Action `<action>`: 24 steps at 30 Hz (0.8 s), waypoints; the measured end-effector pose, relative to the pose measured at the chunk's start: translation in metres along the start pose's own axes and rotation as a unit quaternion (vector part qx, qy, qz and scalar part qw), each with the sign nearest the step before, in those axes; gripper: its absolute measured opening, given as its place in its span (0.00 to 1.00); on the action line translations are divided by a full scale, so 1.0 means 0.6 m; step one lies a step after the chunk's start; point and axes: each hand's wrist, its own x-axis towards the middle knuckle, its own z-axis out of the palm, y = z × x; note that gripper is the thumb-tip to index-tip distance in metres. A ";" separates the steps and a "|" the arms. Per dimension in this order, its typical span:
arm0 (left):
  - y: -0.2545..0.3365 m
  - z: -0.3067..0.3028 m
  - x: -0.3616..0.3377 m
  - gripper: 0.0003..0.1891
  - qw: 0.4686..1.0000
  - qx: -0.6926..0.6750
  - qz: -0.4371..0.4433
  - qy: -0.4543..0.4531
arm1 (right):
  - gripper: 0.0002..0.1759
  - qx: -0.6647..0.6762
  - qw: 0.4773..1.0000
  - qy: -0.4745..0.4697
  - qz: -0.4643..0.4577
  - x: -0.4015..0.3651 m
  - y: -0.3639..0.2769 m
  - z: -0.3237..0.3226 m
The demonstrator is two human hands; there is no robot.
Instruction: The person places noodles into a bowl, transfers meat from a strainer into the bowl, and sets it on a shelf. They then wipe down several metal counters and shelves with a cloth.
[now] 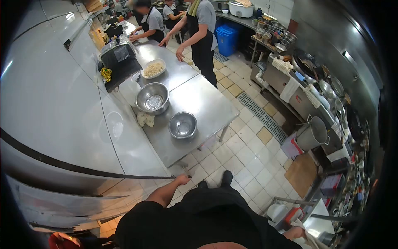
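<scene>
My left hand [181, 179] is closed at the end of a long dark-trimmed door edge [103, 173] that runs in from the left. Its fingers curl round the tip there, partly hidden. Low on the right, my right hand [294, 233] is beside my body with a white cloth [307, 233] at its fingers, and seems to grip it. Ahead of my left hand stands a steel table [211, 106]. On it are a small steel bowl [183, 125], a larger steel bowl [152, 98] and a white bowl of pale food [154, 68].
Co-workers stand along the table; one person in a dark apron [202, 37] leans a hand on it. A blue bin [227, 40] is behind. A floor drain [263, 117] runs toward the stove counter, where a large pot [314, 132] stands. A crumpled cloth [145, 119] lies by the bowls.
</scene>
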 end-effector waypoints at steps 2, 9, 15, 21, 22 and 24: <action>-0.015 0.009 -0.014 0.18 0.998 -0.040 -0.045 0.009 | 0.27 -0.006 0.998 -0.039 0.054 -0.016 0.002 0.023; -0.014 0.015 -0.024 0.18 0.966 -0.197 -0.164 0.031 | 0.31 -0.063 0.852 -0.351 0.383 -0.163 0.055 0.169; 0.022 -0.017 -0.012 0.16 0.953 -0.253 -0.140 0.088 | 0.24 -0.265 0.503 -0.809 -0.147 -0.622 -0.075 0.393; 0.064 -0.019 -0.036 0.15 0.930 -0.294 -0.161 0.149 | 0.14 -0.055 0.420 -0.889 -0.176 -0.868 -0.290 0.339; 0.069 -0.014 -0.043 0.15 0.926 -0.301 -0.168 0.151 | 0.13 -0.031 0.401 -0.906 -0.135 -0.876 -0.299 0.338; 0.080 -0.002 -0.068 0.14 0.912 -0.335 -0.200 0.129 | 0.13 -0.093 0.378 -0.904 -0.179 -0.867 -0.270 0.353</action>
